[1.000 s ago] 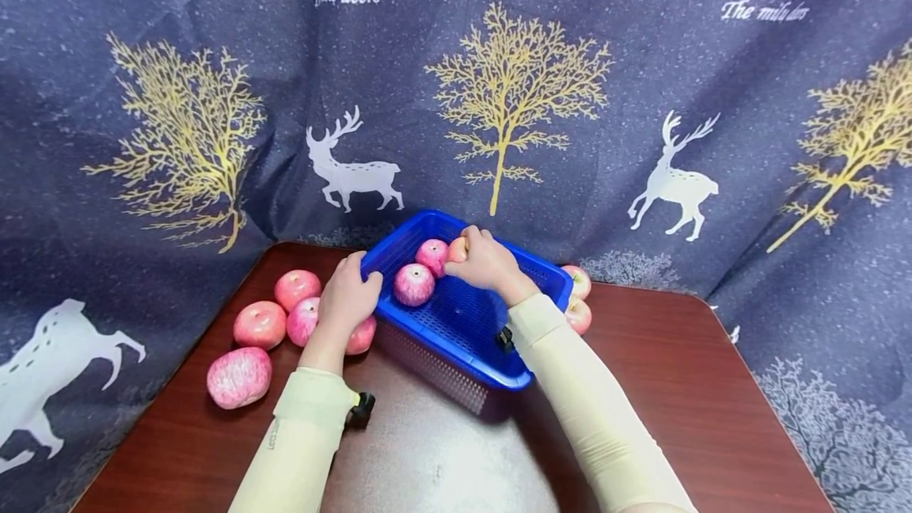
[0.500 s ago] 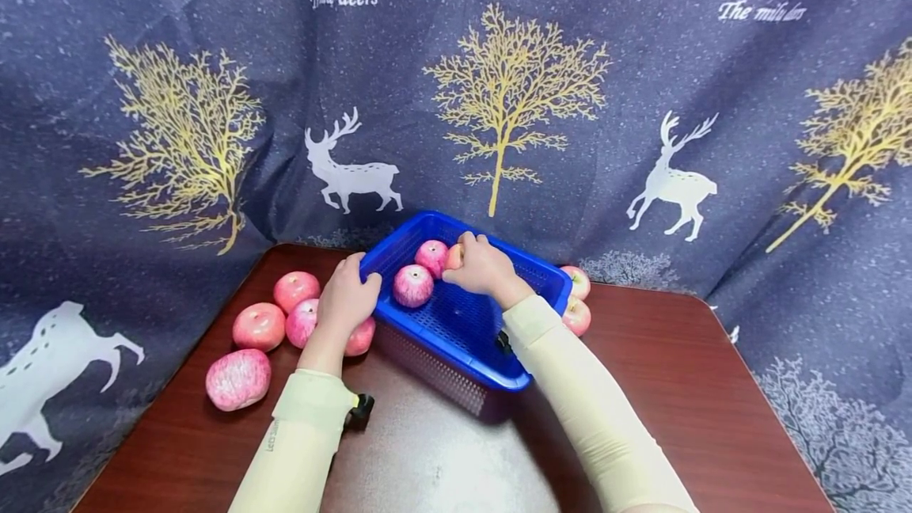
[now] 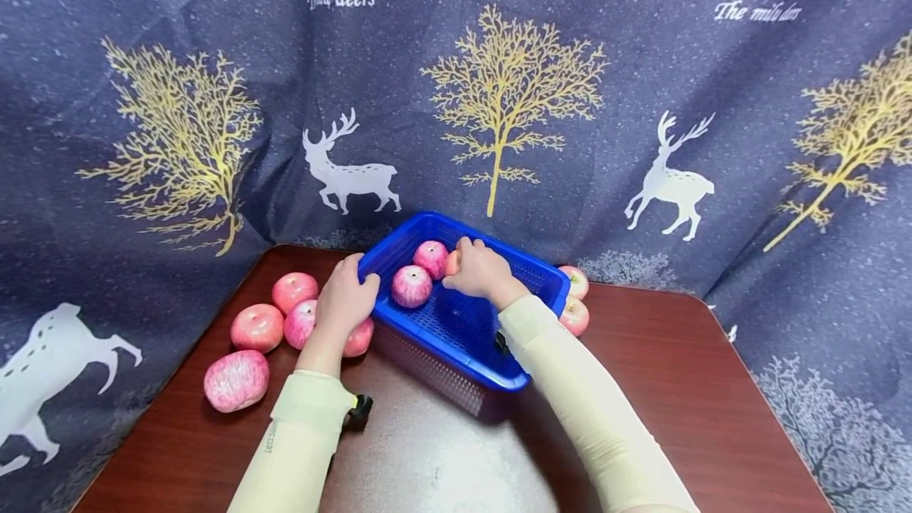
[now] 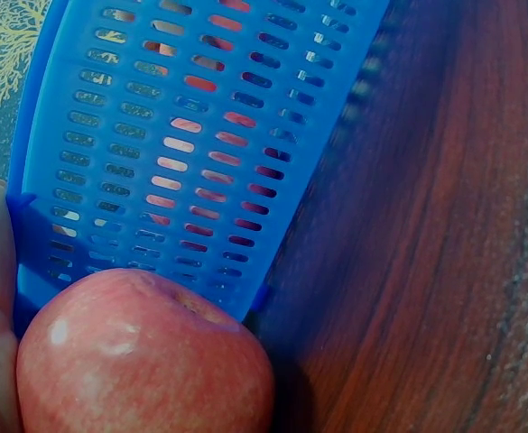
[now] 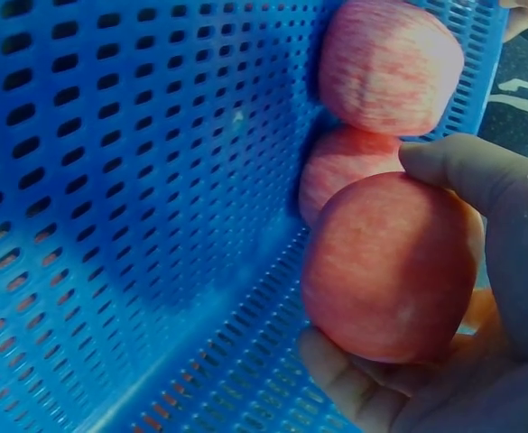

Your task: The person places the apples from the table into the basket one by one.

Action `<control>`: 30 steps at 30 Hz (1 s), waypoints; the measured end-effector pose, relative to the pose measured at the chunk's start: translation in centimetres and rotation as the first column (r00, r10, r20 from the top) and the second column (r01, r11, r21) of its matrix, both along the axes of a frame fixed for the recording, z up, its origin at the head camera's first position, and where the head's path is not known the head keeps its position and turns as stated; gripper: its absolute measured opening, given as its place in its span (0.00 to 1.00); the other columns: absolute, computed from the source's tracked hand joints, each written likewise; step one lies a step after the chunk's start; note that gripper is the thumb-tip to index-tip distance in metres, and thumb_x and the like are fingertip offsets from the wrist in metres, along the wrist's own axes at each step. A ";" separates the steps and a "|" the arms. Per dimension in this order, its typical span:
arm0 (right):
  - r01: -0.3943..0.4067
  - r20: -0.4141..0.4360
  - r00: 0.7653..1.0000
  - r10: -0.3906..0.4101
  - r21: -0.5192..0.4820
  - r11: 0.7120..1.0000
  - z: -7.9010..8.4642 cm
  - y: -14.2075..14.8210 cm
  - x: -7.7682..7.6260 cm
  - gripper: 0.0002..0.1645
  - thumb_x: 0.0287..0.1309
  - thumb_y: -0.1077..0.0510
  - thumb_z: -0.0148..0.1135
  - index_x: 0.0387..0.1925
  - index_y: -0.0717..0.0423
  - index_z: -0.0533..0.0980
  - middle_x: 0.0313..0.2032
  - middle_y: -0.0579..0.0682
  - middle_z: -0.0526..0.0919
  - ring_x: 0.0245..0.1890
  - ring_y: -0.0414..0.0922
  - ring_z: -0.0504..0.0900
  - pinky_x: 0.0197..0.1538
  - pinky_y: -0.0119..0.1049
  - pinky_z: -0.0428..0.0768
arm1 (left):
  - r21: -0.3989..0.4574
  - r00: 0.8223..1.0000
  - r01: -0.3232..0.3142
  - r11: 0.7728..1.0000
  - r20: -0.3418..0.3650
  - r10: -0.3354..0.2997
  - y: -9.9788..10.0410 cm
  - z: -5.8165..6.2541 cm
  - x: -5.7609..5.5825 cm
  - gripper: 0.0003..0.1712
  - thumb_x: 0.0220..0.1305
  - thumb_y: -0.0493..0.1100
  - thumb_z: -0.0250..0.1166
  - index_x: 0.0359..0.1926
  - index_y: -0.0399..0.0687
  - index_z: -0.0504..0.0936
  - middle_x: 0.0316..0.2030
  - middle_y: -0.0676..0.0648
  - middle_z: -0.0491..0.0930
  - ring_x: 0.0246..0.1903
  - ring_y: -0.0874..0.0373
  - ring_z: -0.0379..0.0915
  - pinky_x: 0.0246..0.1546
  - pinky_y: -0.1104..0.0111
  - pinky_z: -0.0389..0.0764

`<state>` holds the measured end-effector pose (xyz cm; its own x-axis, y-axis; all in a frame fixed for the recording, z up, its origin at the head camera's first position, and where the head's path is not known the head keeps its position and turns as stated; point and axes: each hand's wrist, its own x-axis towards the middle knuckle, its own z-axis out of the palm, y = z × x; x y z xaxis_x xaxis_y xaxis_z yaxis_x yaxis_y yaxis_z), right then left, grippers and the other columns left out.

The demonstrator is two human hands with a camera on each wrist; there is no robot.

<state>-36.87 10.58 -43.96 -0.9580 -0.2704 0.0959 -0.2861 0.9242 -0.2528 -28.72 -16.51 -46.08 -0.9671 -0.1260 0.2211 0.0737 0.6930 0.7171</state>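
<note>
A blue perforated plastic basket (image 3: pixel 449 343) stands at the table's far side. My left hand (image 3: pixel 345 295) grips its left rim, thumb and fingers over the edge. Inside the basket, my right hand (image 3: pixel 480 269) holds an apple (image 5: pixel 394 266), its thumb on one side and its fingers curled round the other. Two more red apples, a nearer one (image 3: pixel 411 286) and a farther one (image 3: pixel 431 259), rest in the basket just left of the held apple. Under my left wrist an apple (image 4: pixel 146 352) sits close against the basket's outer wall.
Several apples, among them a streaked one (image 3: pixel 237 381), lie on the brown table (image 3: pixel 684 386) left of the basket. Two paler apples (image 3: pixel 574 315) sit behind its right end. A dark patterned cloth (image 3: pixel 556 101) hangs behind the table.
My right hand has shifted slightly left and down inside the basket with its apple, now close to the other two. The left hand has kept its grip on the rim.
</note>
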 end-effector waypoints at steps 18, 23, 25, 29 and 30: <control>-0.008 0.022 1.000 0.004 0.197 0.980 1.1 -1.0 1.9 0.47 0.56 0.36 0.80 0.69 0.55 0.74 0.61 0.61 0.82 0.62 0.63 0.81 0.57 0.62 0.86 | -0.009 1.000 -0.007 1.000 0.012 0.007 0.0 0.0 0.1 0.36 0.78 0.51 0.56 0.80 0.39 0.70 0.71 0.34 0.75 0.68 0.31 0.76 0.70 0.37 0.73; -0.017 -0.023 0.999 0.023 0.232 0.973 0.2 -0.9 1.4 0.46 0.53 0.36 0.80 0.66 0.55 0.75 0.57 0.61 0.82 0.59 0.63 0.81 0.51 0.61 0.87 | -0.016 1.000 -0.002 1.000 0.021 0.003 0.1 0.0 0.0 0.36 0.79 0.51 0.56 0.80 0.39 0.70 0.72 0.34 0.75 0.69 0.31 0.75 0.70 0.37 0.73; -0.016 -0.017 1.000 0.021 0.239 0.971 0.4 -1.0 1.6 0.44 0.55 0.37 0.79 0.65 0.55 0.76 0.57 0.61 0.82 0.59 0.63 0.80 0.51 0.61 0.87 | -0.017 1.000 -0.002 1.000 0.021 0.002 0.1 0.1 0.0 0.36 0.79 0.51 0.55 0.80 0.39 0.70 0.73 0.34 0.74 0.69 0.31 0.75 0.71 0.37 0.72; -0.021 0.002 1.000 0.022 0.236 0.972 0.5 -1.2 2.0 0.41 0.57 0.39 0.79 0.63 0.56 0.76 0.58 0.63 0.81 0.61 0.64 0.79 0.54 0.62 0.87 | -0.020 1.000 0.001 1.000 0.019 -0.001 0.1 0.2 0.1 0.36 0.79 0.51 0.56 0.80 0.39 0.70 0.72 0.33 0.74 0.69 0.31 0.75 0.71 0.37 0.72; -0.025 -0.002 1.000 0.027 0.231 0.973 0.3 -1.2 1.8 0.41 0.56 0.39 0.79 0.62 0.56 0.76 0.58 0.64 0.81 0.60 0.65 0.79 0.54 0.64 0.87 | -0.021 1.000 0.003 1.000 0.019 -0.002 0.1 0.2 0.1 0.36 0.79 0.51 0.56 0.80 0.39 0.69 0.72 0.33 0.74 0.69 0.31 0.75 0.71 0.37 0.72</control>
